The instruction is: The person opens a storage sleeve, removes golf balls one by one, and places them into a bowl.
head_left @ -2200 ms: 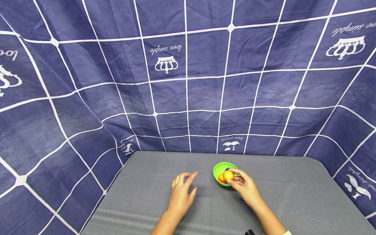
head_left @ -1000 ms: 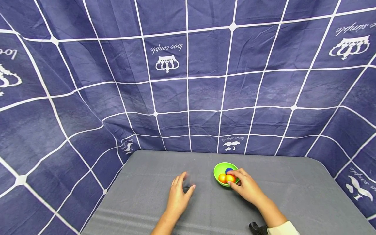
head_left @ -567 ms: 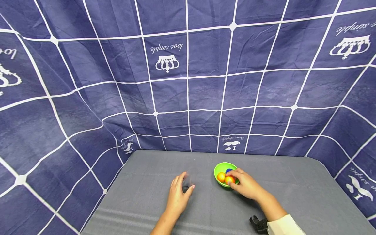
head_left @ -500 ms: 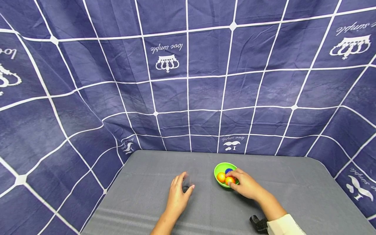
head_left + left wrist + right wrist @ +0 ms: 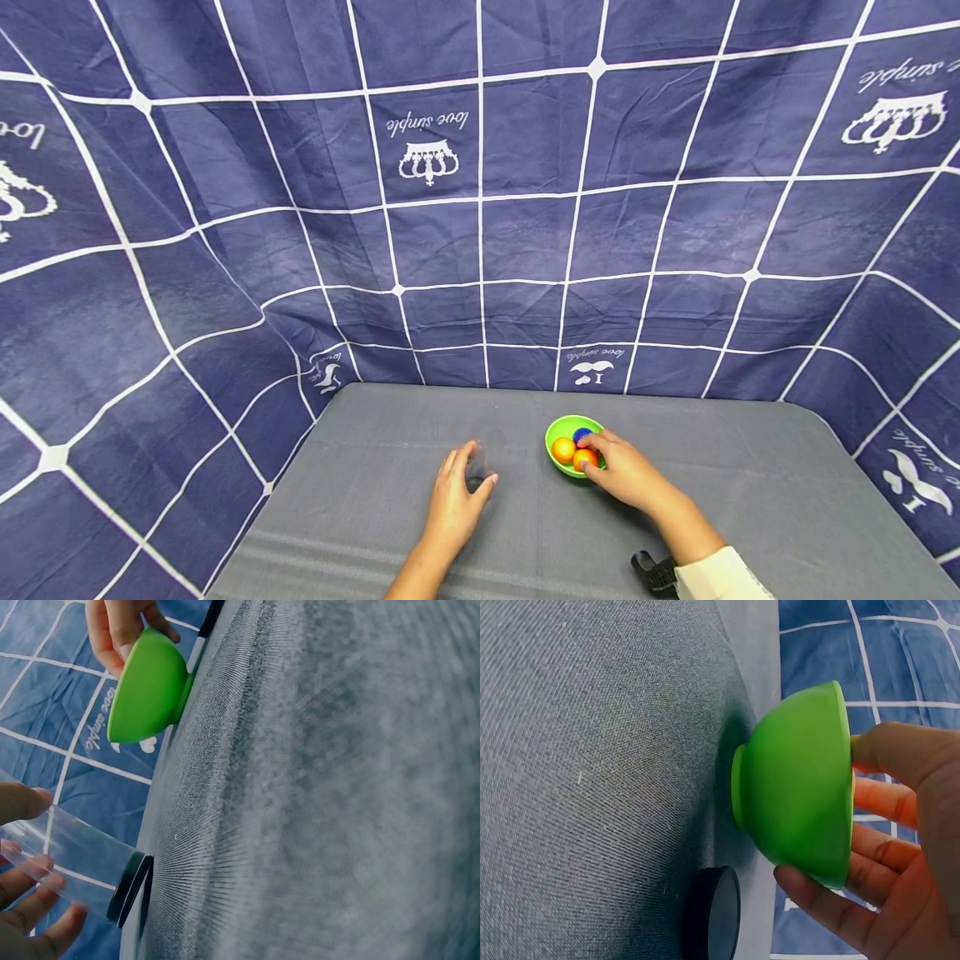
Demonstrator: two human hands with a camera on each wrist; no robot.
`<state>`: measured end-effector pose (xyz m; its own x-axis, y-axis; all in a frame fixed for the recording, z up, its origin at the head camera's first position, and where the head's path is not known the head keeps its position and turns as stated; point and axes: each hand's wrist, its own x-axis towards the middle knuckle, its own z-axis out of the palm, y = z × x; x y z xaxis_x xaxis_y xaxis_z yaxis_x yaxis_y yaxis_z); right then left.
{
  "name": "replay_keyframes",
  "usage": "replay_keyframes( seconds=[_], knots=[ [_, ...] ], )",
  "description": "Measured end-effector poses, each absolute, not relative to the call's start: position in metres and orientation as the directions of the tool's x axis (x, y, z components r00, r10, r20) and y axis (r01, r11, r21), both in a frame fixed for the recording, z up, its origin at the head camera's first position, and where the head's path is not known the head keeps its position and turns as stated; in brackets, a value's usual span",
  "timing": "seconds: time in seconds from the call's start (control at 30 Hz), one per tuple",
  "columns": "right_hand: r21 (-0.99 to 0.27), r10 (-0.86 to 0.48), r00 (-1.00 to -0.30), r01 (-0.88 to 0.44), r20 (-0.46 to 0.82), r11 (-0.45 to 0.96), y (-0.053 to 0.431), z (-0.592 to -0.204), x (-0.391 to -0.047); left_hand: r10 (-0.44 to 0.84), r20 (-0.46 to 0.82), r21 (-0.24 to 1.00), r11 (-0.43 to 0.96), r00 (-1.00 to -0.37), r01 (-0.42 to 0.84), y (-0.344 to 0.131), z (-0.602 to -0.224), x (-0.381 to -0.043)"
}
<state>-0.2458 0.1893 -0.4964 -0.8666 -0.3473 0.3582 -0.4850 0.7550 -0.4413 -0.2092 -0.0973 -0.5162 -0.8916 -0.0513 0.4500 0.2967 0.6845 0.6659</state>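
My left hand [image 5: 452, 504] curls its fingers and thumb round a clear plastic cylinder [image 5: 84, 851] with a black base [image 5: 129, 889]. It stands upright, its base right at the grey cloth. To the right is a green bowl [image 5: 558, 429] with two orange balls [image 5: 563, 450] and a small blue ball [image 5: 582, 436] inside. My right hand [image 5: 633, 477] reaches over the bowl's right rim and pinches the nearer orange ball [image 5: 585, 460] between thumb and fingers. In the right wrist view, one fingertip [image 5: 791, 879] lies outside the bowl wall and the balls are hidden behind it.
A black disc [image 5: 718, 915] lies on the cloth beside the bowl in the right wrist view. A black device [image 5: 654, 575] sits at my right wrist beside a pale sleeve [image 5: 720, 575]. Blue cloth with white lines [image 5: 525, 242] hangs behind the grey table [image 5: 420, 417].
My right hand has lowered the orange ball from above into the bowl, beside the other orange one. My left hand's fingers have drawn in round the clear cylinder.
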Motion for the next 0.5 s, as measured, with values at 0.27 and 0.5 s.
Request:
replay_keyframes(
  seconds=[0.27, 0.5],
  knots=[
    [-0.434, -0.324, -0.876, -0.463, 0.358, 0.773, 0.1869, -0.4970, -0.2455, -0.079, 0.367, 0.759, 0.601, -0.927, 0.249, -0.0992, -0.5156, -0.2131],
    [-0.423, -0.299, -0.867, -0.463, 0.399, 0.779, 0.1845, -0.4988, -0.2450, -0.089, 0.359, 0.781, 0.574, -0.929, 0.247, -0.1001, -0.5145, -0.2145]
  ],
)
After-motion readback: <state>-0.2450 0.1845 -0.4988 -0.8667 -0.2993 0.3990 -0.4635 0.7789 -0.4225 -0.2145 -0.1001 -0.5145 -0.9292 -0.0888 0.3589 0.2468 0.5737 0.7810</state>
